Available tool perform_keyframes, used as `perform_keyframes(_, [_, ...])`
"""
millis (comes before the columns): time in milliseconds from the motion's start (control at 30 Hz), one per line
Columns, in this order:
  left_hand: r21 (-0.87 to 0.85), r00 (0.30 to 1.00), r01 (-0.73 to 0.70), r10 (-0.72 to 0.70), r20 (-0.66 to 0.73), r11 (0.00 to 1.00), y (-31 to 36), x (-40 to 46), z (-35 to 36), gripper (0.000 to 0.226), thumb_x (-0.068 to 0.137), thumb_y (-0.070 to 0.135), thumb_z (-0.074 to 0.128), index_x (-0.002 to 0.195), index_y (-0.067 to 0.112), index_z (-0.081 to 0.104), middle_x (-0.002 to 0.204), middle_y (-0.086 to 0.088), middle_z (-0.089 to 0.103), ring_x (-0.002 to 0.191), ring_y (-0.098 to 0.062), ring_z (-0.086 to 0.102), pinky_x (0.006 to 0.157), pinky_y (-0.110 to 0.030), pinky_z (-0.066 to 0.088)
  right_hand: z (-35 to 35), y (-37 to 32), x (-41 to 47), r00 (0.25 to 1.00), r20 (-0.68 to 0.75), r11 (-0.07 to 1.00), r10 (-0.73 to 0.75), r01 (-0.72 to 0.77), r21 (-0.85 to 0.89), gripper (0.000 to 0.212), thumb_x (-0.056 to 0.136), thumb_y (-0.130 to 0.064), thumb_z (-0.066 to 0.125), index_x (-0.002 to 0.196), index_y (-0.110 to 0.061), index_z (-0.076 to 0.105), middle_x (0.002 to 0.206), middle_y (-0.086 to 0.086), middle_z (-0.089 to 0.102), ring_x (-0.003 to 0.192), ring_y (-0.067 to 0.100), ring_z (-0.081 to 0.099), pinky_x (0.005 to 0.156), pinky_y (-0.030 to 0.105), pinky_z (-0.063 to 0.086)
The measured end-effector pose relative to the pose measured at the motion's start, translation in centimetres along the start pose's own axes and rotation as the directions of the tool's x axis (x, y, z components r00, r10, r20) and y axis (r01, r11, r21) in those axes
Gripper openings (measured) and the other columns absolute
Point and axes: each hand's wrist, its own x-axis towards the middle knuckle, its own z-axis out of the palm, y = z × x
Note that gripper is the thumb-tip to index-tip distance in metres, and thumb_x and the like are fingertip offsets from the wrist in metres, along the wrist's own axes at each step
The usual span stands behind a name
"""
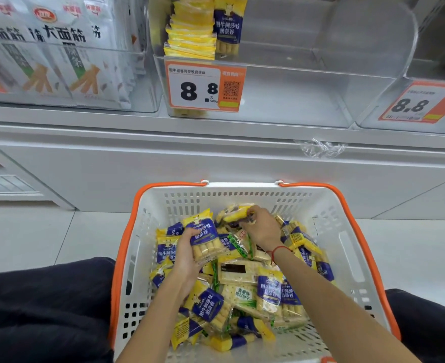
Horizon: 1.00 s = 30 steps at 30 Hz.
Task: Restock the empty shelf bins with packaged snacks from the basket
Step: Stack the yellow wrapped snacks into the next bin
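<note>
A white basket with orange rim (347, 247) sits on the floor between my knees, full of several yellow-and-blue snack packs and a few cracker packs (238, 292). My left hand (187, 255) grips a small stack of yellow-and-blue packs (203, 237) just above the pile. My right hand (260, 229) pinches another yellow pack (235, 214) near the basket's far wall. Above, a clear shelf bin (294, 100) holds a short row of the same packs (192, 30) at its left end, and the rest of it is bare.
The left bin (59, 61) is packed with white snack bags. Another clear bin (426, 106) stands at the right with an 8.8 price tag. A price tag (205, 86) hangs on the middle bin's front. White shelf base and tiled floor surround the basket.
</note>
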Motion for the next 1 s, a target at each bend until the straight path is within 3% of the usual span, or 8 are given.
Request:
perform_keyframes(167, [-0.021,1.0,0.001,-0.001,0.019,1.0,0.4,-0.3,0.3,0.016,0.094,0.019,0.047,0.093,0.012,0.061,0.075,-0.006,0.07,0.074,-0.022,0.062,0.072,-0.034,0.047,-0.1,-0.4,-1.4,0.976,-0.015,0.974,-0.216,0.215,-0.073,0.007,0.088,-0.027,0.067,0.09,-0.023,0.061,0.097,-0.005,0.067,0.088,0.018,0.064,0.07,0.034,0.054])
perform_keyframes(267, [-0.016,0.999,-0.031,0.031,0.019,0.999,0.6,-1.1,0.4,0.016,0.094,0.02,0.047,0.094,0.012,0.062,0.073,-0.005,0.071,0.074,-0.021,0.062,0.072,-0.032,0.047,-1.9,-0.7,-2.4,0.938,0.054,0.931,-0.342,0.346,-0.117,0.01,0.09,-0.024,0.063,0.1,-0.021,0.059,0.105,-0.006,0.064,0.095,0.019,0.062,0.073,0.033,0.051])
perform_keyframes(400, [-0.046,0.993,-0.106,0.104,-0.047,0.993,1.3,-3.0,0.3,0.021,0.093,0.025,0.042,0.087,0.013,0.058,0.071,-0.005,0.064,0.065,-0.019,0.058,0.064,-0.03,0.044,-3.2,-0.7,-3.0,0.935,0.174,0.894,-0.309,0.348,-0.283,0.042,0.089,-0.022,0.062,0.128,-0.019,0.047,0.129,0.004,0.056,0.115,0.026,0.055,0.09,0.039,0.049])
perform_keyframes(567, [-0.057,0.985,-0.127,0.12,-0.121,0.99,2.4,-4.0,-0.3,0.021,0.092,0.028,0.04,0.083,0.014,0.054,0.075,-0.007,0.059,0.064,-0.02,0.055,0.06,-0.028,0.042,-1.4,-2.1,-2.2,0.922,0.221,0.842,-0.318,0.382,-0.382,0.044,0.089,-0.019,0.06,0.131,-0.021,0.048,0.135,0.003,0.049,0.122,0.026,0.048,0.091,0.038,0.045])
perform_keyframes(667, [-0.06,0.985,-0.133,0.125,-0.119,0.989,2.9,-3.8,-0.4,0.025,0.093,0.027,0.039,0.079,0.014,0.055,0.071,-0.007,0.059,0.062,-0.021,0.054,0.058,-0.028,0.042,0.3,-2.4,-1.5,0.92,0.174,0.808,-0.352,0.392,-0.439,0.035,0.091,-0.016,0.057,0.125,-0.023,0.056,0.128,0.002,0.056,0.117,0.025,0.052,0.088,0.037,0.047])
perform_keyframes(800, [-0.065,0.989,-0.112,0.105,-0.106,0.992,3.0,-3.4,-0.6,0.024,0.094,0.025,0.042,0.081,0.013,0.059,0.071,-0.006,0.064,0.066,-0.021,0.058,0.065,-0.031,0.046,-0.6,-0.7,-1.3,0.934,0.188,0.924,-0.305,0.338,-0.181,0.018,0.094,-0.022,0.055,0.11,-0.023,0.064,0.107,0.0,0.067,0.098,0.022,0.062,0.078,0.033,0.051])
perform_keyframes(900, [-0.013,0.99,-0.107,0.105,-0.091,0.994,3.1,-3.6,-0.2,0.021,0.095,0.024,0.046,0.084,0.013,0.06,0.07,-0.005,0.066,0.067,-0.02,0.059,0.069,-0.031,0.047,-3.4,-0.7,-1.6,0.967,0.11,0.967,-0.228,0.212,0.144,0.02,0.096,-0.025,0.056,0.106,-0.008,0.061,0.098,0.007,0.067,0.095,0.024,0.063,0.067,0.021,0.048])
perform_keyframes(1000, [0.07,0.993,-0.078,0.084,-0.086,0.994,3.0,-4.1,0.7,0.022,0.094,0.024,0.046,0.083,0.012,0.059,0.076,-0.009,0.064,0.067,-0.021,0.058,0.073,-0.032,0.048,-7.0,-2.4,-3.3,0.968,0.224,0.806,-0.114,-0.041,0.59,0.019,0.097,-0.021,0.053,0.103,-0.004,0.058,0.093,0.007,0.066,0.09,0.021,0.063,0.063,0.013,0.05])
